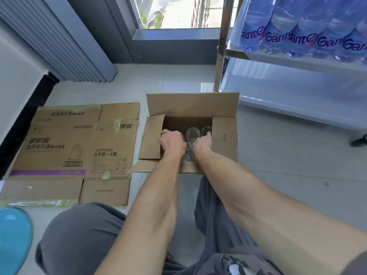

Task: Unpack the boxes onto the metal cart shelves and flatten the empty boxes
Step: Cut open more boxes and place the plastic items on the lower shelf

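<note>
An open cardboard box (224,139) stands on the floor in front of me with its flaps spread. Inside it are several clear drinking glasses (193,132). Both my hands reach down into the box. My left hand (172,142) curls over a glass at the left side, mostly hiding it. My right hand (202,144) grips another glass toward the right. One more glass (188,154) shows between my wrists. The metal cart (220,56) stands just behind and to the right of the box.
A flattened cardboard box (71,153) lies on the floor to the left. The cart's upper shelf holds wrapped blue water bottles (294,36); its lower shelf (297,96) shows bare white. A blue round object (14,235) sits at the bottom left. My knees fill the foreground.
</note>
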